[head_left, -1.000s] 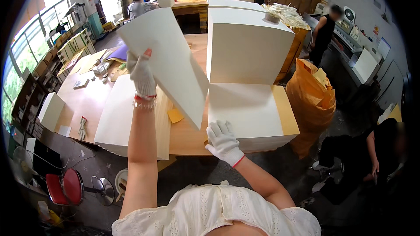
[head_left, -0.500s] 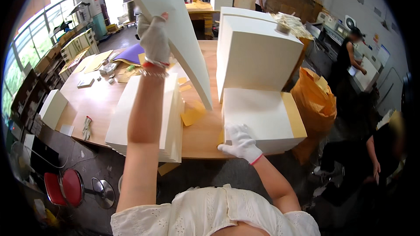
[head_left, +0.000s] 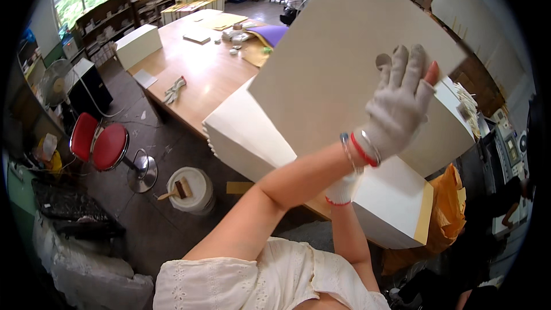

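A large bundle of white paper sheets (head_left: 321, 63) stands tilted in front of me, between a left paper pile (head_left: 244, 126) and a right paper pile (head_left: 390, 201). My left hand (head_left: 396, 100), in a white glove with one bare fingertip, lies against the bundle's near face near its right side. Its fingers are stretched out and apart. Below my left forearm, my right hand (head_left: 342, 186), also gloved, is at the left edge of the right pile. Its fingers are hidden.
A taller paper stack (head_left: 439, 138) stands behind the right pile. An orange sack (head_left: 447, 201) is beside it. A spare glove (head_left: 174, 89) lies on the table (head_left: 212, 74). On the floor are a red chair (head_left: 109, 146) and a white bucket (head_left: 198, 186) with a brush (head_left: 181, 189).
My left hand has swung right with the paper bundle, whose broad face now turns toward me. The view has turned left. My right hand is now mostly covered by my left arm.
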Motion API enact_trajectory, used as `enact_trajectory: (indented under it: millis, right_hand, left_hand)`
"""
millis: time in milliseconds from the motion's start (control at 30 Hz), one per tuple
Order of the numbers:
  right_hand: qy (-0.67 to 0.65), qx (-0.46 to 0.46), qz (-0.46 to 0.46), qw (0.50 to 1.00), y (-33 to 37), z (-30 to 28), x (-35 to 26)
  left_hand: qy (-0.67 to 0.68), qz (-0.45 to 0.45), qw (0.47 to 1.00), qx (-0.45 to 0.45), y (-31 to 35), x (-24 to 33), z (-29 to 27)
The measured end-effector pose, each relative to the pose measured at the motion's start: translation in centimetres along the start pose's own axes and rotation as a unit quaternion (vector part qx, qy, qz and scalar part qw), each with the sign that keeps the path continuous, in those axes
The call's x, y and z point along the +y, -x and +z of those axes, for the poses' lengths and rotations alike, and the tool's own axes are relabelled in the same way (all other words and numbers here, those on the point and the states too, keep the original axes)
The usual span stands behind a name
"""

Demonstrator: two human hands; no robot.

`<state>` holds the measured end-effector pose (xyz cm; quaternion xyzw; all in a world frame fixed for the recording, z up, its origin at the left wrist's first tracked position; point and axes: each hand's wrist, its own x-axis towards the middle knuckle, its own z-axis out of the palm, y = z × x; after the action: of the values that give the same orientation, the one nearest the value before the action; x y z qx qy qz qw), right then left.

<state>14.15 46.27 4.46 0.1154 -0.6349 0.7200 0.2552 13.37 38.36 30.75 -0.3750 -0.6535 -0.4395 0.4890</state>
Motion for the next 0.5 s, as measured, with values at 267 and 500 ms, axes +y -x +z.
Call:
enact_trajectory:
  millis: [267,500]
  right_hand:
    - [-0.160,0.069,0.310,0.935,-6.0,11.9,-2.3]
    - [0.189,-0.141,0.172,0.956,-3.9,9.7,-5.2]
  left_hand:
    - [0.145,-0.307,0.932,-0.126,11.8,-23.3,-15.4]
    - [0.108,-0.500,0.826,-0.237,22.2,-28.8,-28.9]
